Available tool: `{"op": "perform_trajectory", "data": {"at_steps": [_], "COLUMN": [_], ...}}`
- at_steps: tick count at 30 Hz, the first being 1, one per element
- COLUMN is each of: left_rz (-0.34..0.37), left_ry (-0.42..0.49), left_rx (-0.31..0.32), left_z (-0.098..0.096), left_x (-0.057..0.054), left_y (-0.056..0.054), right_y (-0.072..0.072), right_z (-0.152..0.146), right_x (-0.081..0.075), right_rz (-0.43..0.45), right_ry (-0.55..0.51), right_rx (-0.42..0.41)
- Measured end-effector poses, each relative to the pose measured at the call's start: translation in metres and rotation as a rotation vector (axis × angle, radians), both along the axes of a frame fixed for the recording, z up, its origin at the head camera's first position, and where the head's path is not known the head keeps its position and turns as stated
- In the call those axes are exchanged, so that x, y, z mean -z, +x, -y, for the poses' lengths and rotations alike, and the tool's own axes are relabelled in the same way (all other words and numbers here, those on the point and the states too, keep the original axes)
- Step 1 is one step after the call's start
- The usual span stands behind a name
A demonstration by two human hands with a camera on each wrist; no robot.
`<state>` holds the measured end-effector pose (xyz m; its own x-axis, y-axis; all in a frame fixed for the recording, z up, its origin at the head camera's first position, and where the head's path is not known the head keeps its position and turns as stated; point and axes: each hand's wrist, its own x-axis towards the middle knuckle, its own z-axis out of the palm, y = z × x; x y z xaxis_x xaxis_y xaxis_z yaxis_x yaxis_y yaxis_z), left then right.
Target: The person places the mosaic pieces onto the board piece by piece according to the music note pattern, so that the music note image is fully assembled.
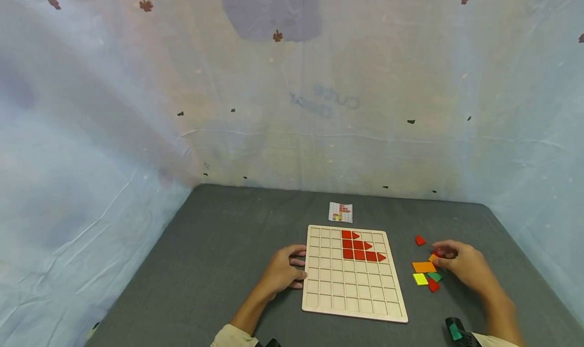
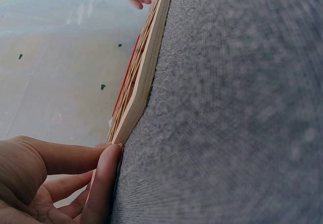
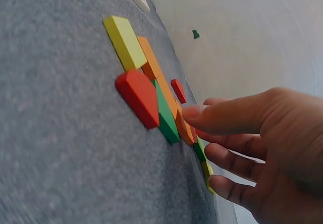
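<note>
A pale wooden grid board lies on the grey table, with red squares and triangles set in three rows near its top. At its left edge my left hand pinches the rim between thumb and finger, as the left wrist view shows. On the right, my right hand hovers over loose flat pieces, fingers loosely bent and apart. Its thumb is right over an orange piece. Nearby lie a yellow piece, a green piece and a red piece. My fingers partly hide others.
Behind the board is a small card printed with a coloured pattern on a grid. One red piece lies apart from the loose group. Patterned sheeting hangs around the grey tabletop.
</note>
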<state>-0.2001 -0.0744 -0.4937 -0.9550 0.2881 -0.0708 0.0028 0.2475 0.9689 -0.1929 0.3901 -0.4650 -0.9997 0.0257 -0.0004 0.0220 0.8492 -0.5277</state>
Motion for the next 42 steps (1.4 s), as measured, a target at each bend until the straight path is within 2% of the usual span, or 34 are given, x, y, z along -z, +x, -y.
{"op": "perform_trajectory", "data": {"at_steps": [9, 16, 24, 30, 42], "left_rz": [0.005, 0.014, 0.011, 0.012, 0.007], "left_ry": [0.002, 0.012, 0.007, 0.008, 0.007], "left_rx": [-0.006, -0.013, -0.014, -0.013, -0.011], "left_z": [0.0, 0.0, 0.0, -0.001, -0.001], "left_x": [-0.001, -0.001, 0.0, -0.001, -0.001], "left_y": [0.001, 0.001, 0.001, 0.001, 0.001], "right_y": [0.002, 0.004, 0.004, 0.001, 0.002], "right_z": [-0.005, -0.01, -0.013, -0.017, -0.016], "right_x": [0.001, 0.0, 0.001, 0.001, -0.001], "right_rz": [0.032, 0.1, 0.118, 0.106, 0.137], "right_ry": [0.002, -0.036, -0.042, -0.013, 0.018], "right_rx": [-0.003, -0.016, -0.007, -0.013, -0.009]}}
